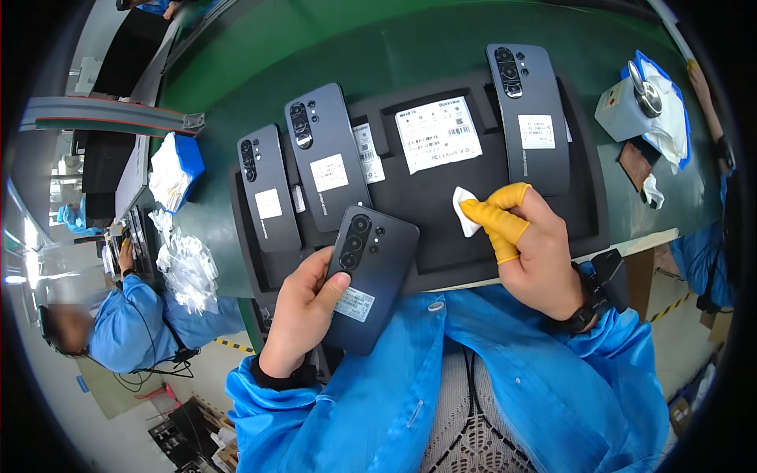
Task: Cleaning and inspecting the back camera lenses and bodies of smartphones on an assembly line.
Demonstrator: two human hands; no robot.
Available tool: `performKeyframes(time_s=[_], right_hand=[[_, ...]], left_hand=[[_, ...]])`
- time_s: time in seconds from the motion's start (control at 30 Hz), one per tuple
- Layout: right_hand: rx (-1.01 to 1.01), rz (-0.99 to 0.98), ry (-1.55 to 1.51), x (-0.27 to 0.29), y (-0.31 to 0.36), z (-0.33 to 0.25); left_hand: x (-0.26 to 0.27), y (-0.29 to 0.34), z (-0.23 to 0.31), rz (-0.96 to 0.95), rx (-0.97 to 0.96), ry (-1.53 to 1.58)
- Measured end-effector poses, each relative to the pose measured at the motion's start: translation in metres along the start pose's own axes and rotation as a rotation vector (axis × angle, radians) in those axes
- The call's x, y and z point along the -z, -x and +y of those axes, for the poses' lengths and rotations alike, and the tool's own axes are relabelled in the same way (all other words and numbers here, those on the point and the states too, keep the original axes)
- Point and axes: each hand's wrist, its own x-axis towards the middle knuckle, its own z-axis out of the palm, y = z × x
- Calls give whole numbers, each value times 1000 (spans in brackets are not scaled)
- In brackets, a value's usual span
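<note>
My left hand grips a dark blue smartphone, back side up, with its camera cluster at the top left and a white label under my thumb. Yellow finger cots cover some fingers of my right hand, which pinches a small folded white wipe to the right of that phone. Beyond my hands lies a black foam tray. Two more phones rest face down on its left side, a smaller-looking phone and another phone. A further phone lies on the tray's right side.
A white printed label sheet sits in the tray's middle. At right stand a white pump dispenser and a blue box of white wipes. Another blue box and crumpled clear plastic are at left, near a seated co-worker.
</note>
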Motion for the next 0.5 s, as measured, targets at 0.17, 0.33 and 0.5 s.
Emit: performKeyframes(time_s=[0.17,0.33,0.5], right_hand=[[187,-112,201,-13,-7,-7],[271,-203,175,-36,-6,-11],[226,-240,226,-29,1,-17]], left_hand=[[-3,3,-2,48,-19,-71],[-4,3,0,26,28,-99],[-7,5,-1,87,-24,-98]])
